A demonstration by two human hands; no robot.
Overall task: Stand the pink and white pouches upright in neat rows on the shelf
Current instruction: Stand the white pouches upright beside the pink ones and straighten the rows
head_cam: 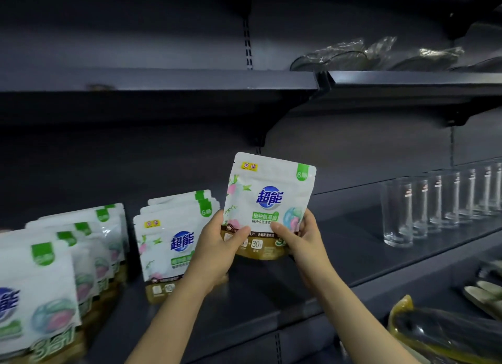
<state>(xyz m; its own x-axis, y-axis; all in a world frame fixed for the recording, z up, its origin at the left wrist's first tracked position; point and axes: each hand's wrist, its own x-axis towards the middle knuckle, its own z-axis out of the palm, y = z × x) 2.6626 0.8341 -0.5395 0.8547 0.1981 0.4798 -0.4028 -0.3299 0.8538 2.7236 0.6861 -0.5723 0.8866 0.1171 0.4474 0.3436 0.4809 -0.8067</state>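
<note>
A pouch (267, 200) is gripped at its lower corners by the left hand (217, 251) and right hand (304, 237), held upright above the shelf (339, 257), seemingly so a new row can be started beside the standing pouches (168, 244)

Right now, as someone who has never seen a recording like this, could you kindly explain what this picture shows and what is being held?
There is no machine here: one camera worn on a person's head looks forward and down at their bare hands. The left hand and right hand together grip the lower corners of one pink and white pouch, held up in front of a dark shelf. Two rows of matching pouches already stand on that shelf to the left. A row of clear glasses stands to the right.
</note>
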